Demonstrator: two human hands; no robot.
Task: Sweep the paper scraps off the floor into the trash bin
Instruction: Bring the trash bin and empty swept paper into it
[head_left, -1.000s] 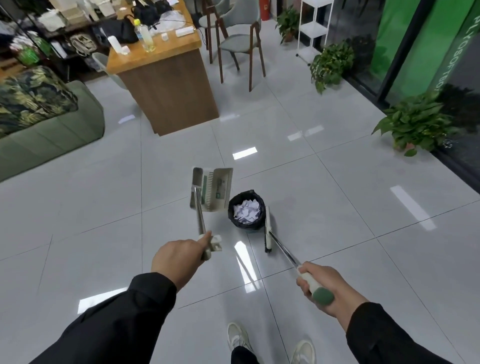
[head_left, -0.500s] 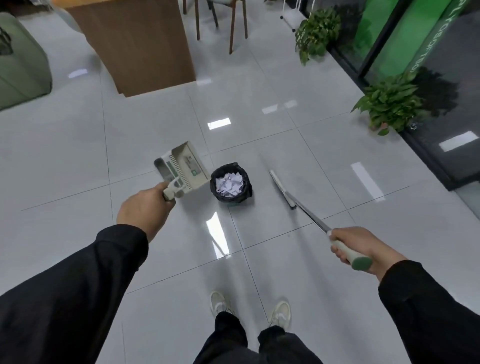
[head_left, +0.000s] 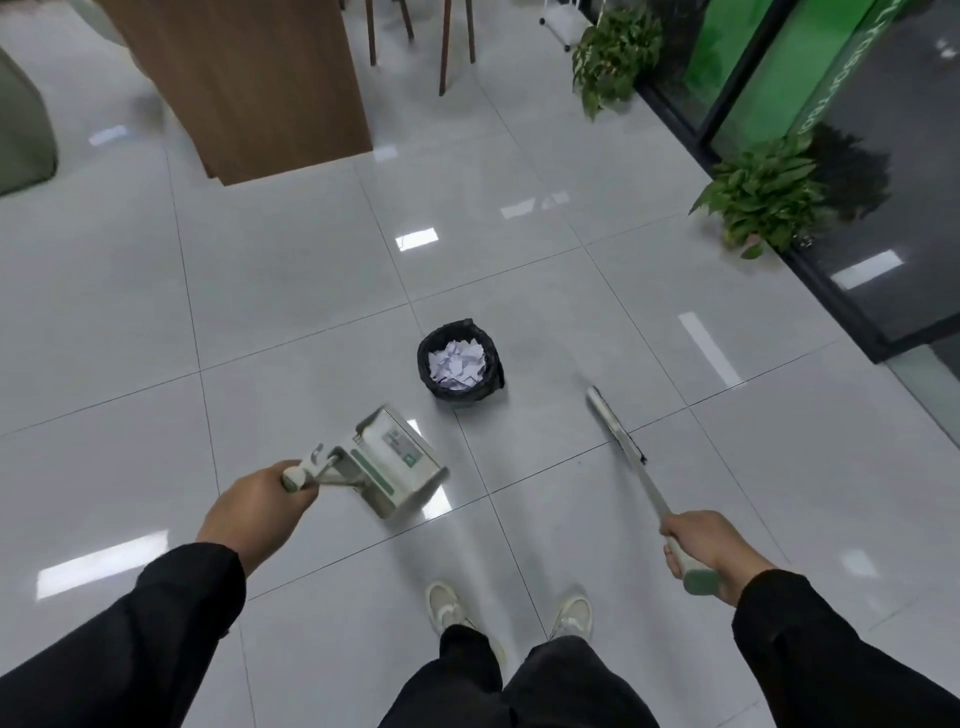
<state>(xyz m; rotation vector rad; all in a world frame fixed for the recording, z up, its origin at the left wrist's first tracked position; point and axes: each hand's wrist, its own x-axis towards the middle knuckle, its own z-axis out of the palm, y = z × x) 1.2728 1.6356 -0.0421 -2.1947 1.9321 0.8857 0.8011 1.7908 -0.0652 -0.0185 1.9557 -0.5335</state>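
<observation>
Your left hand (head_left: 254, 512) is closed around the dustpan (head_left: 397, 462) handle; your right hand (head_left: 704, 543) is closed around the broom (head_left: 618, 428) handle. The scraps (head_left: 457, 362) lie in the bin (head_left: 431, 382), between the 2 tools. No scraps show on the floor (head_left: 291, 291). Judge sweeping complete; only stowing remains.
</observation>
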